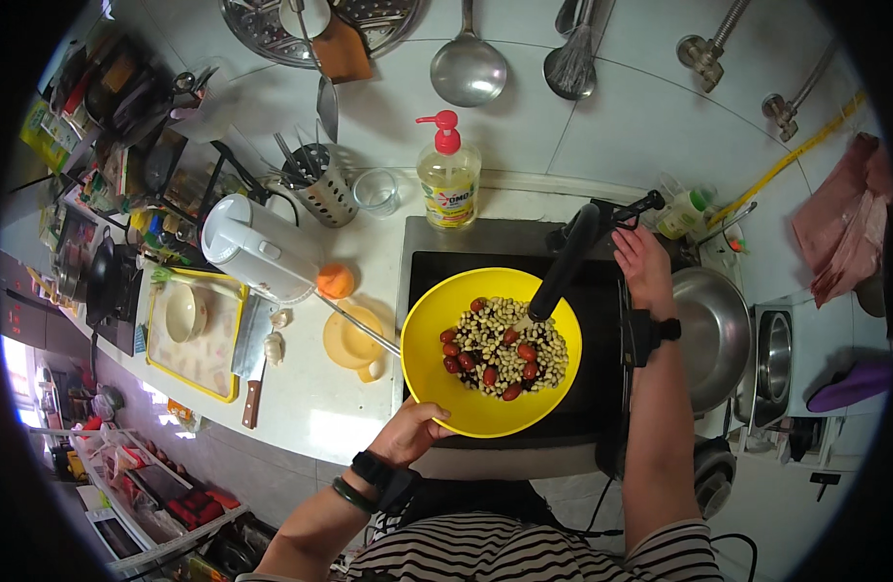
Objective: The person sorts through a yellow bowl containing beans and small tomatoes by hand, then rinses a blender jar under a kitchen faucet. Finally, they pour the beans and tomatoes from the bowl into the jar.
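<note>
My left hand [415,431] holds the near-left rim of a yellow bowl [428,349], thumb on top. Inside lie pale beans [508,364], dark beans or grains, and several red dates or small tomatoes [512,392]; which cannot be told. A black curved tap spout [559,280] reaches over the bowl, with a pale streak below its tip. My right hand [643,263] is raised beside the black fitting [635,211] behind the spout, fingers extended; whether the fingertips touch it cannot be told. The bowl is above a dark recessed area, perhaps a sink or hob.
At the right stands a steel basin [712,342]. A pump bottle of dish soap [450,185] stands behind the bowl. Leftward are a white electric kettle [261,247], a glass [376,193], an orange fruit [336,281], a yellow cup [353,338], a cleaver [253,342] and a yellow-rimmed tray [228,393].
</note>
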Action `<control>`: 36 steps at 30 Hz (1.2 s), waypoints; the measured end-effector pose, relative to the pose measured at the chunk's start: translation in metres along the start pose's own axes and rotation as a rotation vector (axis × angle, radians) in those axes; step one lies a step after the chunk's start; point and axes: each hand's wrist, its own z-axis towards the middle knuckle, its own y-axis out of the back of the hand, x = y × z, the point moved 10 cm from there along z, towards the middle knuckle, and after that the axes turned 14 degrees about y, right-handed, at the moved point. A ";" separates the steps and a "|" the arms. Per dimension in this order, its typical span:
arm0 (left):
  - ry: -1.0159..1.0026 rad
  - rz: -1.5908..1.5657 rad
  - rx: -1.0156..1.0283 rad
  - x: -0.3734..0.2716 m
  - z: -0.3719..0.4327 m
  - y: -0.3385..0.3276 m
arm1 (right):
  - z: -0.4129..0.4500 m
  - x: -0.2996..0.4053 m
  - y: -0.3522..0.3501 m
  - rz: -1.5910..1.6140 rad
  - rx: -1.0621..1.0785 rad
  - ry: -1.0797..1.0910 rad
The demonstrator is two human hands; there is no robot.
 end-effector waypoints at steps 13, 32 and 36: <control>-0.036 0.096 0.087 -0.031 0.041 -0.045 | -0.001 -0.002 -0.003 -0.173 -0.040 0.008; 0.036 0.074 0.008 0.004 -0.005 -0.002 | -0.003 0.004 -0.008 -0.282 -0.032 0.013; 0.048 0.139 0.070 -0.001 0.019 -0.045 | -0.005 0.008 -0.011 -0.328 -0.007 0.001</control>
